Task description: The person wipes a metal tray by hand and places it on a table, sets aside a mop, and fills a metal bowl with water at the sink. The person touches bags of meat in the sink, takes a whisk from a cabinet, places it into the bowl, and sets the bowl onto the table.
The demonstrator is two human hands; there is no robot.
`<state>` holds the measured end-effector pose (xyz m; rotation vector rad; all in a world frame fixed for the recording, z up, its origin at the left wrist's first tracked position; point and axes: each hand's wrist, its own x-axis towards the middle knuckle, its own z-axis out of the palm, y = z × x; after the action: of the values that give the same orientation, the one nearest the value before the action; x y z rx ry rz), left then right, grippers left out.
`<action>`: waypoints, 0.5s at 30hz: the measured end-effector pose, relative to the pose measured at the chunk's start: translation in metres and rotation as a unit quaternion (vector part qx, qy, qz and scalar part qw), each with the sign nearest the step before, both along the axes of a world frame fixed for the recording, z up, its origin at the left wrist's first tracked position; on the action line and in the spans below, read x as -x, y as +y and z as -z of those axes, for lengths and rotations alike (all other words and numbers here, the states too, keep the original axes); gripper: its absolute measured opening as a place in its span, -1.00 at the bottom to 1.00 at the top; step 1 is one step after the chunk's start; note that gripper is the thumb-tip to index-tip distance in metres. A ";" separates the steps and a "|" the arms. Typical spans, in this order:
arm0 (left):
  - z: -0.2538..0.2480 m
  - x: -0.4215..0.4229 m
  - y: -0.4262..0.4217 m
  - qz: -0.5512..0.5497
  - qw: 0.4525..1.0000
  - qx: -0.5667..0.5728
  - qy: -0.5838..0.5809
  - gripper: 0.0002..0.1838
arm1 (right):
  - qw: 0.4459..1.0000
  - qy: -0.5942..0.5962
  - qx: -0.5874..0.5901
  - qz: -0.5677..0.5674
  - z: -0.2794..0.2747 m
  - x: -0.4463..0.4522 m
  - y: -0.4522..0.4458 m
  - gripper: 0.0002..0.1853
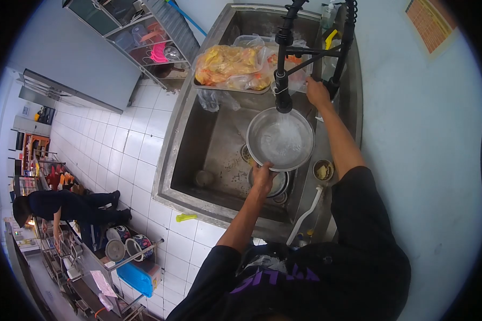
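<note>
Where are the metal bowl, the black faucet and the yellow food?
Metal bowl (pixel 255 137), head view: its inner wall.
Black faucet (pixel 283 100), head view: its spray head.
Yellow food (pixel 227 61), head view: middle of the pile.

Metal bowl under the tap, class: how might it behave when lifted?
The bowl is probably stiff: it looks metal. It may grow heavier, since water pours into it. Tilted, it would likely spill, being wide and open.

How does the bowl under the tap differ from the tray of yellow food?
The bowl is round; the tray shows a nearly straight edge. The bowl is gripped by the left hand; the tray sits on the sink. The bowl catches water from the tap; the tray bears bagged yellow food. Both look metallic.
</note>
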<state>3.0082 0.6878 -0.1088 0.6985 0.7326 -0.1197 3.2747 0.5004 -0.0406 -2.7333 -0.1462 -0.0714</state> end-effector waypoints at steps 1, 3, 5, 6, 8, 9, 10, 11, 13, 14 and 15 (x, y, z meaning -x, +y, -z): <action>-0.001 0.001 -0.001 0.001 1.000 0.002 -0.001 -0.35 | 1.000 0.005 -0.004 0.011 0.002 -0.001 -0.001 -0.75; -0.003 0.002 -0.003 -0.002 1.000 0.007 0.000 -0.36 | 1.000 0.003 -0.004 0.003 0.001 0.002 -0.002 -0.75; -0.004 0.002 -0.003 -0.007 1.000 0.010 0.000 -0.36 | 1.000 -0.001 -0.005 -0.006 -0.006 0.006 0.000 -0.75; -0.004 0.002 -0.003 -0.002 1.000 0.009 0.007 -0.36 | 1.000 0.006 -0.010 0.000 -0.007 0.007 0.001 -0.75; -0.003 0.003 -0.003 0.003 1.000 0.008 0.014 -0.36 | 1.000 0.012 -0.014 0.006 -0.009 0.009 0.001 -0.75; -0.003 0.004 -0.003 0.005 1.000 0.006 0.006 -0.39 | 1.000 0.001 -0.013 -0.002 -0.007 0.008 0.000 -0.75; -0.004 0.004 -0.003 0.007 1.000 0.004 -0.001 -0.41 | 1.000 -0.011 -0.011 -0.011 -0.005 0.008 0.000 -0.75; -0.004 0.004 -0.003 0.007 1.000 0.004 -0.002 -0.41 | 1.000 -0.011 -0.011 -0.011 -0.003 0.007 0.000 -0.75; -0.007 0.004 -0.004 -0.008 1.000 0.003 0.001 -0.38 | 1.000 -0.011 -0.012 -0.003 -0.002 0.006 0.000 -0.75; -0.008 0.004 -0.004 -0.008 1.000 0.004 0.001 -0.38 | 1.000 -0.011 -0.011 -0.004 -0.002 0.006 0.000 -0.75; -0.008 0.004 -0.004 -0.007 1.000 0.007 0.003 -0.37 | 1.000 -0.008 -0.010 -0.002 -0.002 0.006 0.001 -0.75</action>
<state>3.0041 0.6841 -0.1012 0.6793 0.7426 -0.1138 3.2690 0.5009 -0.0387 -2.7126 -0.1544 -0.0930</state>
